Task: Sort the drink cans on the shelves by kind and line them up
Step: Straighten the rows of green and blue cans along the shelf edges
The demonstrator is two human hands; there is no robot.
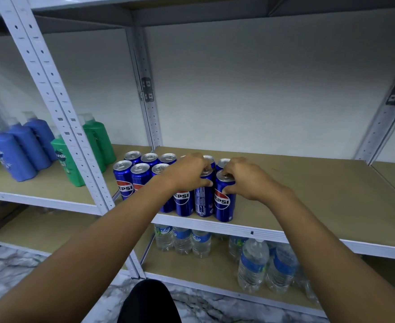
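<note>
Several blue Pepsi cans [123,180] stand in two rows on the tan middle shelf [308,190]. My left hand [187,173] grips the top of a front-row can [203,199] whose printed back faces me, thumb on its side. My right hand [245,180] grips the rightmost front can [223,201] at its rim, thumb on its label. That can stands at the right end of the front row, close to the shelf's front edge. Some back-row cans are hidden behind my hands.
Blue bottles [12,155] and green bottles [96,141] stand on the left shelf behind a white perforated upright [59,108]. Water bottles [252,264] fill the lower shelf. The middle shelf stretches bare to the right of the cans. A marble-patterned floor lies below.
</note>
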